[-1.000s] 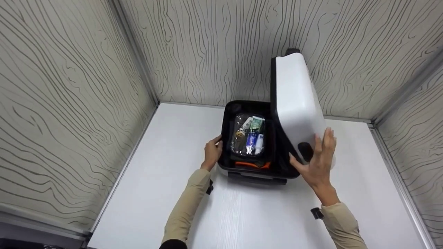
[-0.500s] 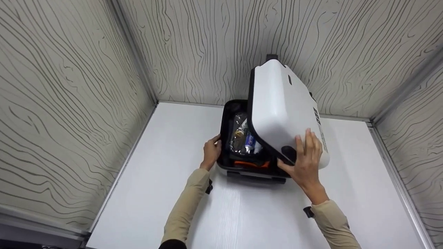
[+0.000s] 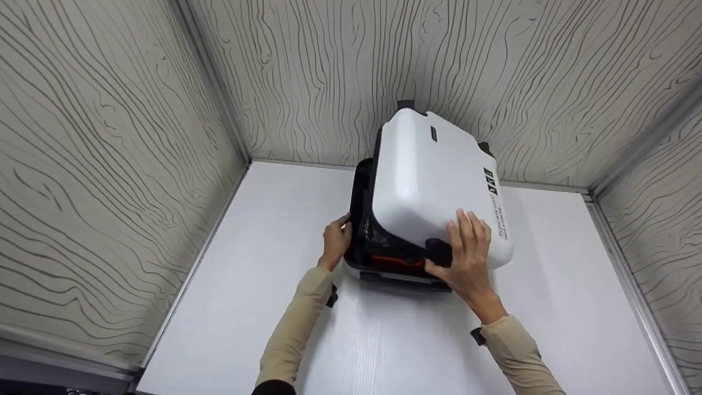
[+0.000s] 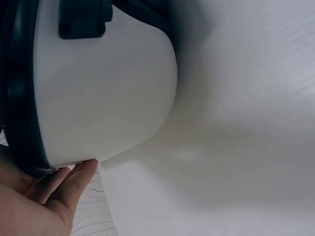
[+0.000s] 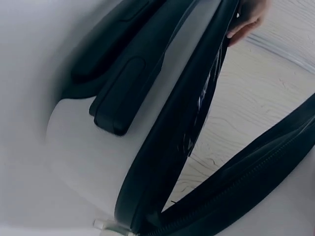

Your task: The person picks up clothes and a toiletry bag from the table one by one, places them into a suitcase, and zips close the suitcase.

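A small white hard-shell suitcase (image 3: 439, 181) stands against the back wall, its lid tilted partway over the black-rimmed lower half. My left hand (image 3: 335, 241) rests against the left side of the lower half, fingertips on the shell close to the rim (image 4: 22, 98). My right hand (image 3: 467, 255) lies on the lid's near corner, long fingers stretched over the white face and thumb at the lid's edge. Through the narrowing gap I see a clear pouch (image 3: 378, 233) and something orange (image 3: 395, 260). Most of the contents are hidden under the lid.
The suitcase sits on a white table (image 3: 373, 340), with wood-grain-patterned walls (image 3: 307, 82) behind and at both sides. A dark carry handle (image 5: 120, 103) runs along the suitcase's near side. Metal strips (image 3: 211, 82) line the wall corners.
The lid has swung left and down over the lower half, covering most of the pouch. My right hand has moved left with it; my left hand has stayed in place.
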